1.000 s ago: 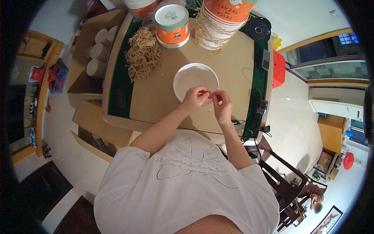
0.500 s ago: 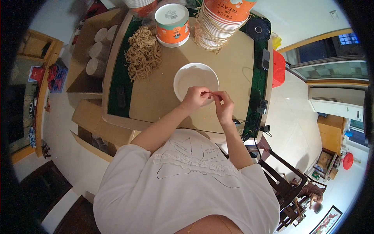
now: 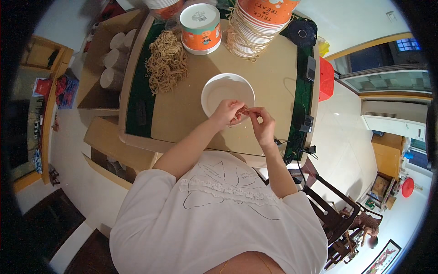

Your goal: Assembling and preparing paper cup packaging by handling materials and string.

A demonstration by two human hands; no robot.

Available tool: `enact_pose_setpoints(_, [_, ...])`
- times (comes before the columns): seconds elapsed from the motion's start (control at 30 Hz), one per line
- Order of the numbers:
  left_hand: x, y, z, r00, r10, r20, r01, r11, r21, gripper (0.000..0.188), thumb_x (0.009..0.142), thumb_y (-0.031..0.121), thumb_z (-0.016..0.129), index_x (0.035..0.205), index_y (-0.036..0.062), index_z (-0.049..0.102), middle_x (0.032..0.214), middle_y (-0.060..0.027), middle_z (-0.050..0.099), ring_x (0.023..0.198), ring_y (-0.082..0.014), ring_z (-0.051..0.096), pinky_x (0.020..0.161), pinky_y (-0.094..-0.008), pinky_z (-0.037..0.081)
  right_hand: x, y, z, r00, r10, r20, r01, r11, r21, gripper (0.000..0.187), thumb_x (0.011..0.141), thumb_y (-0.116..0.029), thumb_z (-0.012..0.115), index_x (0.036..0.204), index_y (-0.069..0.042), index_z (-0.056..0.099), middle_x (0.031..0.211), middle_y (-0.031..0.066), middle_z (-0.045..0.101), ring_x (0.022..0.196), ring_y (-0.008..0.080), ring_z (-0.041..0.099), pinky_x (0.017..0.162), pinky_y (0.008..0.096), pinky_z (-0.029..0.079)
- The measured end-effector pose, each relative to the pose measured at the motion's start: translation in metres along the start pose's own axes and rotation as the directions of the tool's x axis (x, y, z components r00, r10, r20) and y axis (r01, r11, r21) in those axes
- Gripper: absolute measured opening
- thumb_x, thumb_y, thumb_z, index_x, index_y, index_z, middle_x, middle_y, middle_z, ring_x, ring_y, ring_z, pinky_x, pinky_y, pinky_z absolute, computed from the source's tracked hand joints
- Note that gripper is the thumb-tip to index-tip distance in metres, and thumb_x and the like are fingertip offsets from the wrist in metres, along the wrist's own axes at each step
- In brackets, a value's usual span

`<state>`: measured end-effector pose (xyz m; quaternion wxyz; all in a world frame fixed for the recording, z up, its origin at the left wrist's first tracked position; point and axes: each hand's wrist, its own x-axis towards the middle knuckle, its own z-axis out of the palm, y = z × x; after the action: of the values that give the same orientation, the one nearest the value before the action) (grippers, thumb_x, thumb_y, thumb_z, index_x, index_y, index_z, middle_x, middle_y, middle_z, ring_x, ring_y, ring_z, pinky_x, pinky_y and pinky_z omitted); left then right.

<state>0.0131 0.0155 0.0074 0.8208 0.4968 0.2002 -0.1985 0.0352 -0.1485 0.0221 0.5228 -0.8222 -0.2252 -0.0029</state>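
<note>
A white paper bucket stands mouth up on the table before me. Over its near right rim my two hands meet, fingers pinched together. My left hand is closed at the rim, its fingers curled around a bit of thin tan cord. Thumb and forefinger of my right hand pinch the same cord just beside them. How the cord sits against the bucket is hidden by the fingers. Farther back at the left lies a loose heap of tan cords.
Behind the bucket, an orange printed bucket rests upside down. Right of it leans a stack of nested buckets with cords hanging off. Cardboard boxes flank the table's left side. Black cables and plugs line its right edge.
The fingers of my left hand have curled in more, and more cord shows between the hands. The bucket has shifted slightly left in view.
</note>
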Motion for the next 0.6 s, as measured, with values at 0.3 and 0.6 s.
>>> enact_pose_setpoints(0.3, [0.001,-0.009,0.001,0.953,0.300,-0.040,-0.270,0.902,0.336,0.011,0.085,0.008,0.059,0.089,-0.0003,0.063,0.077,-0.0026,0.063,0.059,-0.0051,0.051,0.051,-0.0200,0.041,0.004,-0.009,0.001,1.000,0.012,0.028,-0.012,1.000,0.021,0.009,0.079,0.002,0.064,0.087,-0.001,0.060,0.077,0.0095,0.062,0.065,0.0166,0.059,0.061,0.0270,0.048])
enact_pose_setpoints(0.6, [0.004,-0.013,0.004,0.923,0.375,-0.083,-0.359,0.919,0.160,0.007,0.088,0.009,0.056,0.089,0.0021,0.057,0.076,-0.0044,0.063,0.058,-0.0045,0.048,0.050,-0.0194,0.038,0.006,-0.007,0.001,0.998,0.003,0.060,0.001,0.998,-0.063,0.012,0.076,0.003,0.065,0.086,-0.002,0.061,0.077,0.0093,0.059,0.063,0.0172,0.058,0.058,0.0274,0.047])
